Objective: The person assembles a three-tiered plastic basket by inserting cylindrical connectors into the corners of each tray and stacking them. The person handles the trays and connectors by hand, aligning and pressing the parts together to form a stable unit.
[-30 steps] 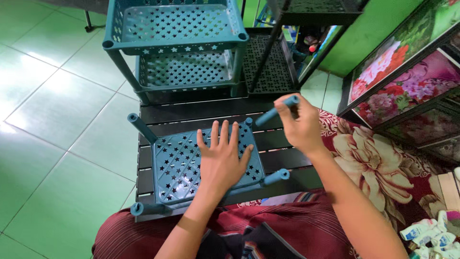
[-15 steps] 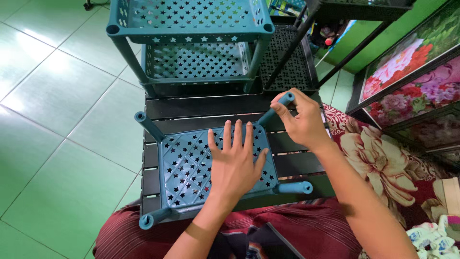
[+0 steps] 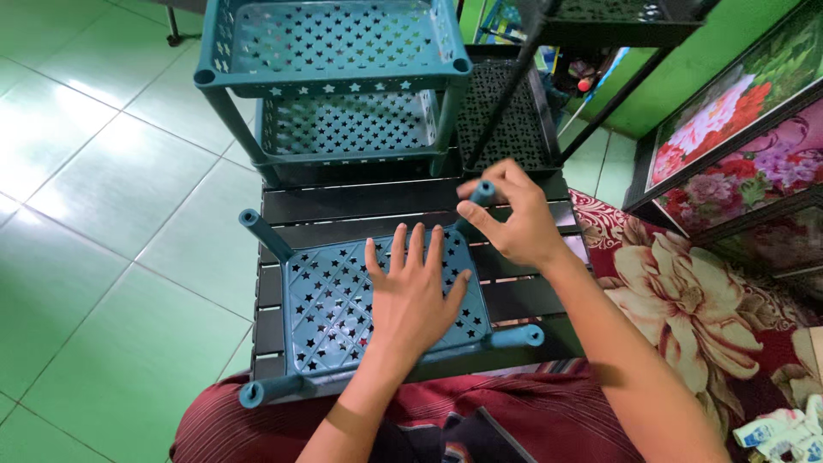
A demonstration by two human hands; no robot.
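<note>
Left hand [image 3: 416,296] presses flat, fingers spread, on an upturned teal shelf tray [image 3: 343,300] on the black slatted tabletop [image 3: 360,206]; right hand [image 3: 506,219] pinches a teal leg tube [image 3: 477,199] at the tray's far corner; seating it squarely likely wants straight, firm pressure.

Bare forearms, no sleeves, bare left hand [image 3: 417,296], bare right hand [image 3: 513,219], dark red striped cloth [image 3: 411,420] over the lap

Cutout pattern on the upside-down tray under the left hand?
Star-shaped holes across a teal tray, with a raised diagonal lattice. Seen in the head view; the left hand lies flat on it.
</note>
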